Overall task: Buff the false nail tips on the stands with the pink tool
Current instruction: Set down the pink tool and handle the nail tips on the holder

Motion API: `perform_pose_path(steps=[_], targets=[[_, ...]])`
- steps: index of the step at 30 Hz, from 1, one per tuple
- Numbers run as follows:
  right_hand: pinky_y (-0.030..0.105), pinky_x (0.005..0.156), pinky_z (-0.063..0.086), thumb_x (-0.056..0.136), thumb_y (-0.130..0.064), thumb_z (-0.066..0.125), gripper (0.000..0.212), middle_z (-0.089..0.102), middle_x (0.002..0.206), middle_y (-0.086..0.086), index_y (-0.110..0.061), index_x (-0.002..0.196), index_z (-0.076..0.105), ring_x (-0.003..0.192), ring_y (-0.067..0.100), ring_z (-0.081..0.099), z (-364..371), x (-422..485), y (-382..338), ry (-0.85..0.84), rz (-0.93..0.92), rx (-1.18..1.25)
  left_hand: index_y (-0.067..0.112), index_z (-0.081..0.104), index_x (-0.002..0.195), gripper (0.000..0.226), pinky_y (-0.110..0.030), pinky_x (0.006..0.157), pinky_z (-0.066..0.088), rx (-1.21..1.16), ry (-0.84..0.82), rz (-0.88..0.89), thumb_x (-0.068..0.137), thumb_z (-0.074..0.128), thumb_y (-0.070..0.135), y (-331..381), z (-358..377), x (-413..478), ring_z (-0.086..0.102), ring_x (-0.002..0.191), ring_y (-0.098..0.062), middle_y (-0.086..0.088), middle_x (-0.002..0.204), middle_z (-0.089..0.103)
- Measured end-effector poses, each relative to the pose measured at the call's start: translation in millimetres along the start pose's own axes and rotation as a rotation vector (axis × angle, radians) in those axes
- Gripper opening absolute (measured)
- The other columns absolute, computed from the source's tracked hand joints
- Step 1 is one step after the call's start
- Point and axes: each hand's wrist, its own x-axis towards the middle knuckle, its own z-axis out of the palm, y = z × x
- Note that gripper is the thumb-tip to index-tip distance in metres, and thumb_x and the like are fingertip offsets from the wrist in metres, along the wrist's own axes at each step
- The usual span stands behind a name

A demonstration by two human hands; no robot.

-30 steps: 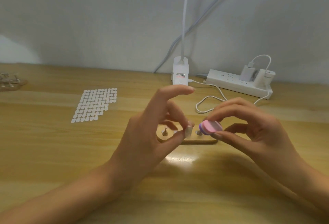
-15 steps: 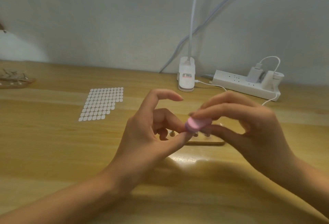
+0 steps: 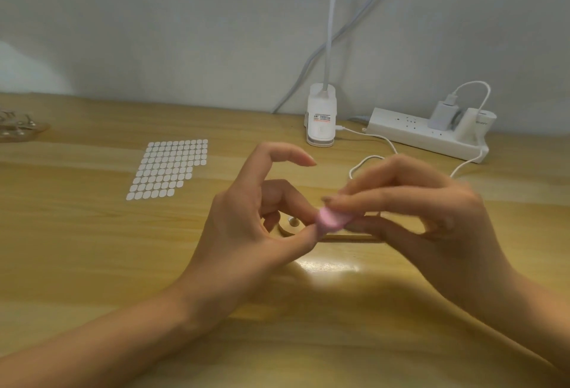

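Centrally, rounded pink tool (image 3: 333, 220) in right hand (image 3: 431, 218), above wooden stand (image 3: 354, 236).

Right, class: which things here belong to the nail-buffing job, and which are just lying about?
In the job: pink tool, pinched by the right hand; left hand at its end; wooden stand with a peg.
Lying about: sheet of white dots; clip lamp; power strip; white cable.

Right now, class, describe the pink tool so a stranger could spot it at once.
Over the middle of the wooden table, two hands meet. The right hand pinches the pink tool, close by the left hand thumb. It alone is pink, small and rounded.
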Motion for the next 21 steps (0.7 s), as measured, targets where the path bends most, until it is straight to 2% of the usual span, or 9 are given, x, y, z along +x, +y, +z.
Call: perform_pose_path(steps=[2, 5, 8, 12, 14, 18, 21], targets=[[0.023, 0.078, 0.052, 0.088, -0.020, 0.071, 0.017, 0.067, 0.097, -0.001, -0.018, 0.104, 0.074, 0.091, 0.011, 0.068, 1, 1, 1, -0.018, -0.031, -0.013, 0.037, 0.053, 0.114, 0.051, -0.026, 0.055, 0.040, 0.002, -0.001, 0.009, 0.073, 0.082, 0.029, 0, 0, 0, 0.061, 0.065, -0.011, 0.005, 0.073, 0.073], [0.026, 0.078, 0.055, 0.087, -0.018, 0.074, 0.018, 0.068, 0.096, 0.002, -0.015, 0.104, 0.074, 0.089, 0.011, 0.068, -1, 1, 1, 0.024, 0.022, -0.006, 0.034, 0.052, 0.115, 0.052, -0.030, 0.055, 0.040, 0.030, -0.001, 0.007, 0.075, 0.083, 0.020, -2, -1, -1, 0.063, 0.065, -0.018, 0.004, 0.075, 0.074], [0.023, 0.079, 0.052, 0.088, -0.021, 0.072, 0.016, 0.067, 0.096, 0.000, -0.016, 0.103, 0.076, 0.089, 0.011, 0.067, 0, 0, 0, -0.029, -0.048, -0.035, 0.034, 0.053, 0.115, 0.051, -0.025, 0.055, 0.041, 0.044, 0.005, 0.033, 0.075, 0.083, 0.025, 0, -1, -1, 0.064, 0.066, -0.014, 0.005, 0.075, 0.074], [0.029, 0.077, 0.055, 0.085, -0.015, 0.076, 0.020, 0.067, 0.097, 0.005, -0.015, 0.105, 0.073, 0.090, 0.017, 0.068, -4, 2, 3, 0.043, 0.039, 0.015, 0.034, 0.051, 0.116, 0.054, -0.026, 0.057, 0.043, 0.086, 0.021, 0.046, 0.076, 0.083, 0.018, 0, -4, -3, 0.068, 0.070, -0.016, 0.007, 0.077, 0.075], [0.028, 0.078, 0.054, 0.085, -0.014, 0.075, 0.020, 0.066, 0.097, 0.005, -0.014, 0.105, 0.073, 0.091, 0.018, 0.069, -5, 2, 3, 0.044, 0.018, 0.018, 0.034, 0.051, 0.116, 0.054, -0.025, 0.058, 0.043, 0.104, 0.024, 0.061, 0.076, 0.083, 0.018, 1, -4, -3, 0.067, 0.070, -0.015, 0.009, 0.076, 0.075], [0.038, 0.077, 0.053, 0.086, -0.027, 0.071, 0.022, 0.069, 0.101, 0.002, -0.024, 0.107, 0.070, 0.093, 0.022, 0.067, -11, 3, 2, 0.109, 0.053, 0.000, 0.033, 0.051, 0.118, 0.054, -0.025, 0.059, 0.043, 0.075, 0.031, 0.054, 0.077, 0.082, 0.016, 0, -4, -2, 0.067, 0.070, -0.015, 0.008, 0.078, 0.076], [0.037, 0.075, 0.052, 0.086, -0.024, 0.072, 0.017, 0.068, 0.097, 0.002, -0.020, 0.102, 0.075, 0.091, 0.020, 0.067, 1, -1, -5, 0.036, 0.023, 0.026, 0.034, 0.050, 0.119, 0.053, -0.025, 0.058, 0.041, 0.086, 0.020, 0.081, 0.077, 0.081, 0.026, 1, -5, -3, 0.065, 0.068, -0.019, 0.008, 0.076, 0.074]])
